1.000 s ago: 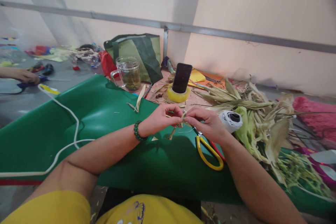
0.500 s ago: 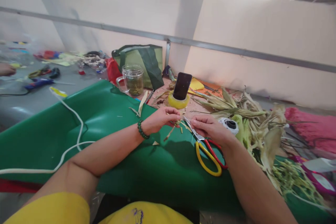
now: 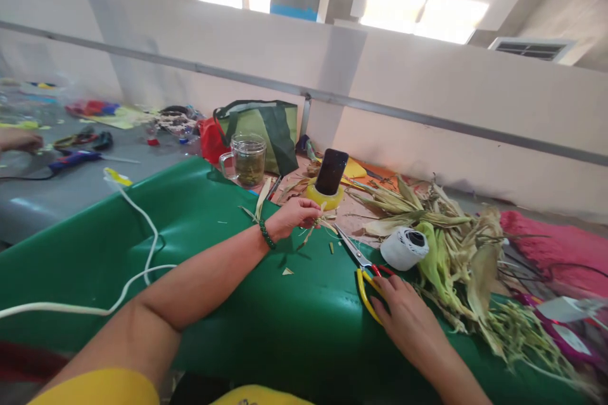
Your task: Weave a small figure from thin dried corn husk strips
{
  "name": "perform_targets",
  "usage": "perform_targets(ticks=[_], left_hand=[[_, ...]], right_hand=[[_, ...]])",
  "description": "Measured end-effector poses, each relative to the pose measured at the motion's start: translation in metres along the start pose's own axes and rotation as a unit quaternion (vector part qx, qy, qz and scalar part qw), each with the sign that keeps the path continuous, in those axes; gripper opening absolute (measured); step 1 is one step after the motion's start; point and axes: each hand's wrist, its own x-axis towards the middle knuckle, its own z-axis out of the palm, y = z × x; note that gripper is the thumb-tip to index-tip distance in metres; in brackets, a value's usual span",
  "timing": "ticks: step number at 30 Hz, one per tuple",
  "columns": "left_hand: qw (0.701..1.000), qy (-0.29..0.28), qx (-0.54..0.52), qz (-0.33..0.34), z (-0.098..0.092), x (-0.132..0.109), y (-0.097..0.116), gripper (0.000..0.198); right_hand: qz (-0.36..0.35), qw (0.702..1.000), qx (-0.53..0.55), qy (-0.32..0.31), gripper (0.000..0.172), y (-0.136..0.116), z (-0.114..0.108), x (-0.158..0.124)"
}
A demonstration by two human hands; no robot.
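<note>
My left hand [image 3: 299,215] pinches a small bundle of dried corn-husk strips [image 3: 308,235] above the front of the bench. Loose ends hang below the fingers, and the hand hides much of the bundle. My right hand [image 3: 403,310] is on the handles of the scissors [image 3: 361,259], thumb over the yellow loop and fingers over the red one. The blades lie partly spread on the green mat [image 3: 285,310], pointing toward the husk bundle. Just right of the blades is a white thread spool [image 3: 403,249]. Small husk scraps [image 3: 287,271] lie between the hands.
Dried corn husks [image 3: 456,247] pile up at the right, beside a pink fluffy cloth [image 3: 546,243]. A phone [image 3: 331,172] leans in a yellow tape roll [image 3: 327,196]. Behind are a glass mug [image 3: 249,161] and green bag [image 3: 266,126]. Another person's hand [image 3: 19,139] shows far left.
My right hand has moved from near the husk bundle and scissor tips back to the scissor handles. My left hand keeps its pinch. The view has tilted upward.
</note>
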Motion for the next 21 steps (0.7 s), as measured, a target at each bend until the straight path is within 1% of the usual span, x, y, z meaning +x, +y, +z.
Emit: perform_targets(ticks=[1, 2, 3, 4, 6, 8, 10, 12, 13, 15, 16, 18, 20, 21], left_hand=[[1.000, -0.002, 0.008, 0.009, 0.001, 0.000, 0.000, 0.014], [1.000, -0.004, 0.017, 0.018, 0.001, 0.000, -0.001, 0.015], [0.999, -0.007, 0.026, 0.028, 0.001, 0.000, -0.001, 0.015], [0.999, -0.009, 0.036, 0.038, 0.001, 0.000, -0.002, 0.016], [0.997, -0.009, 0.052, 0.055, 0.000, 0.000, -0.001, 0.017], [0.996, 0.000, 0.062, 0.070, -0.002, 0.001, 0.000, 0.018], [0.994, 0.016, 0.065, 0.088, -0.004, 0.001, 0.001, 0.021], [0.992, 0.025, 0.068, 0.104, -0.005, 0.002, 0.003, 0.025], [0.991, 0.026, 0.068, 0.111, -0.005, 0.001, 0.003, 0.027], [0.990, 0.021, 0.070, 0.123, -0.004, -0.001, 0.003, 0.031], [0.989, 0.020, 0.072, 0.131, -0.002, -0.002, 0.003, 0.032], [0.986, 0.016, 0.078, 0.149, 0.001, -0.005, 0.003, 0.035], [0.982, 0.012, 0.091, 0.165, 0.003, -0.009, 0.004, 0.037], [0.980, 0.009, 0.099, 0.171, 0.004, -0.011, 0.004, 0.038]], right_hand=[[0.023, 0.999, -0.032, 0.036, 0.033, -0.005, 0.008, -0.004], [0.046, 0.996, -0.057, 0.059, 0.038, -0.008, 0.012, -0.005], [0.067, 0.994, -0.068, 0.058, 0.041, -0.010, 0.014, -0.005], [0.084, 0.994, -0.065, 0.040, 0.043, -0.010, 0.012, -0.004], [0.106, 0.993, -0.042, -0.024, 0.050, -0.009, 0.004, -0.002], [0.120, 0.990, -0.029, -0.074, 0.062, -0.009, -0.006, -0.005], [0.127, 0.987, -0.018, -0.095, 0.073, -0.009, -0.014, -0.015], [0.130, 0.986, 0.026, -0.104, 0.077, -0.006, -0.018, -0.032], [0.137, 0.983, 0.064, -0.103, 0.077, -0.003, -0.018, -0.042], [0.152, 0.973, 0.157, -0.079, 0.075, 0.005, -0.017, -0.064], [0.139, 0.965, 0.216, -0.061, 0.071, 0.010, -0.015, -0.074], [0.119, 0.938, 0.321, -0.053, 0.058, 0.019, -0.009, -0.095], [0.137, 0.913, 0.380, -0.051, 0.044, 0.026, 0.001, -0.111], [0.152, 0.903, 0.399, -0.044, 0.041, 0.028, 0.007, -0.118]])
